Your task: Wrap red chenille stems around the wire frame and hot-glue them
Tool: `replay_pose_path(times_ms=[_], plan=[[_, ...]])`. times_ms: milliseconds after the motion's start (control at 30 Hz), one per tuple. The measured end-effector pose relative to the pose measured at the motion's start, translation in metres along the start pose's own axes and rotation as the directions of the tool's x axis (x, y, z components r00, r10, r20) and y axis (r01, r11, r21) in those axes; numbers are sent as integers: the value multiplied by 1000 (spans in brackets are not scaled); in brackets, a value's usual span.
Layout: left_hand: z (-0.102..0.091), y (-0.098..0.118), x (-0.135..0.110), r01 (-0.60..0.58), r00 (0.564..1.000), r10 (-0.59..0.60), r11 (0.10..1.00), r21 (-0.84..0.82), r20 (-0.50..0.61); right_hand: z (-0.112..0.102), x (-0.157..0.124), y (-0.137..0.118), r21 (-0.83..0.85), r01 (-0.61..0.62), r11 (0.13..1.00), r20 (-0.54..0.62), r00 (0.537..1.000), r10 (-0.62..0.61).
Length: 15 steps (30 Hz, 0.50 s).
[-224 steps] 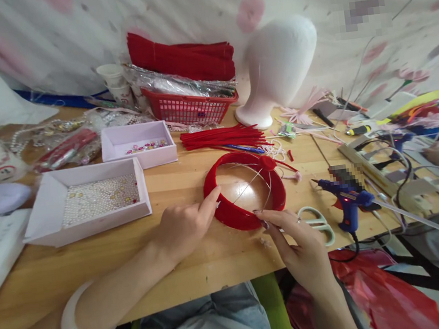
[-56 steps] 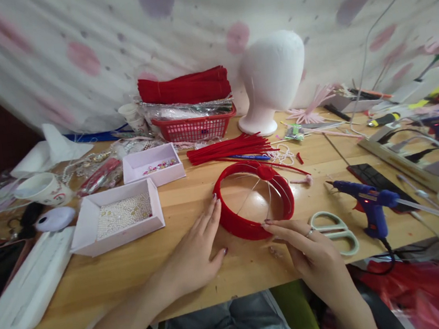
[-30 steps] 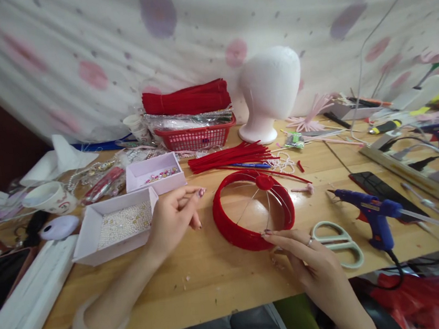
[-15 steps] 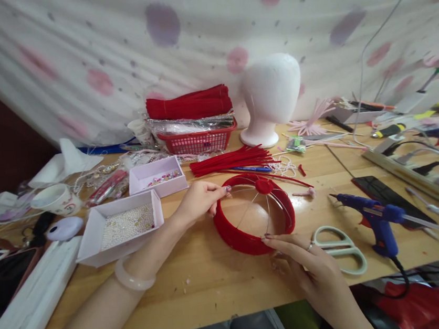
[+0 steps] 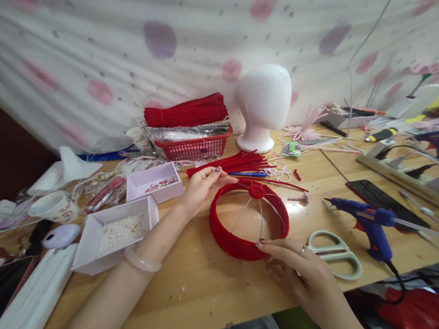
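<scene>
On the wooden table (image 5: 195, 299), the red band (image 5: 231, 246) is laid flat, round rather than elongated, opening upward, its near rim pinched by the right hand (image 5: 300, 269), while the left hand (image 5: 200, 189), fingers bunched, contents indiscernible, has been shifted farther toward the red strips (image 5: 239, 162).

Soft, diffuse light spreading; pale glare shining on surface (image 5: 195, 299) inside red band (image 5: 225, 242); wide lens stretching edges.
</scene>
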<state>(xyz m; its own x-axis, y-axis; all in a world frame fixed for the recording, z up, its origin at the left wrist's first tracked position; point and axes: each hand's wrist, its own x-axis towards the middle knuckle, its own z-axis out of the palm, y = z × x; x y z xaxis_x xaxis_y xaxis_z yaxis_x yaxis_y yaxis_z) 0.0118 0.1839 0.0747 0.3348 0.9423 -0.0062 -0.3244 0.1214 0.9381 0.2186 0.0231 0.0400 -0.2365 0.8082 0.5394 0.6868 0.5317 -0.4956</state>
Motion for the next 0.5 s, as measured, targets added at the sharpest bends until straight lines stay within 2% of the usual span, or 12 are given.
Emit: replay_pose_path(times_ms=[133, 300, 433, 500], plan=[[-10, 10, 8, 10, 997, -10, 1000, 8, -80, -1, -1, 1, -1, -2, 1000, 11, 1000, 2], [-30, 39, 3, -5, 986, 19, 996, 86, -164, 2, -4, 5, 23, -2, 1000, 11, 1000, 1], [-42, 55, -5, 13, 985, 22, 979, 201, -173, 3, -9, 12, 28, -5, 1000, 54, 999, 3], [-46, 58, -9, 42, 991, 0, 952, 302, -137, 4, -11, 15, 24, 2, 1000, 71, 997, -4]])
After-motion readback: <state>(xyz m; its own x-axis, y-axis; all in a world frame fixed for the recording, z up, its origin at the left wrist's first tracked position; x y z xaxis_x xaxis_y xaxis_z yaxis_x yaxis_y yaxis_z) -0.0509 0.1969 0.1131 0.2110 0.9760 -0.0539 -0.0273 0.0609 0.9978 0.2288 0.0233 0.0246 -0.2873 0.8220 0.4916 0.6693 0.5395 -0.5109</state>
